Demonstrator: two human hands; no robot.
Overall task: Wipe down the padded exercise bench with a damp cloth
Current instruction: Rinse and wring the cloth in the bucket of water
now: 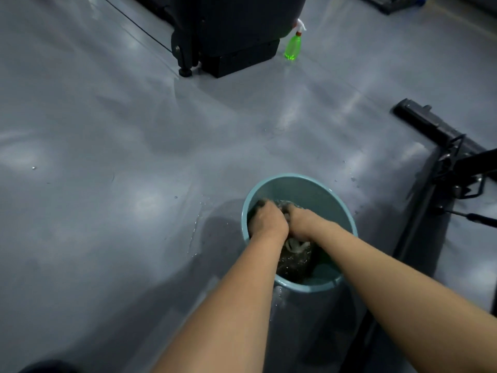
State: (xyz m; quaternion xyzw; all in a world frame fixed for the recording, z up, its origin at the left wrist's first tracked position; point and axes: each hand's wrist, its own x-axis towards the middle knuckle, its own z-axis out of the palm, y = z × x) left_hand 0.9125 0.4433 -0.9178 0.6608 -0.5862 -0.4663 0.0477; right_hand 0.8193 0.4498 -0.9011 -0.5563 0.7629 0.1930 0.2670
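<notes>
A glossy grey floor (107,157) fills the view, smooth and reflective, with thin wet streaks and droplets (197,224) just left of the bucket. At the top stands a bulky black machine (236,36) with a boxy base and a round rubber foot; whether it is the padded bench cannot be told. An angular black metal frame (441,146) with bolts and a wire bracket runs down the right edge. A round teal plastic bucket (309,192) with a smooth rim sits on the floor and holds dark, rippled water. Inside it the left hand (266,220) and right hand (298,223) press knuckle to knuckle, fingers curled tight round a sodden, crumpled cloth (295,244) bunched between the wrists. A translucent green spray bottle (292,47) with a white trigger stands beside the machine
</notes>
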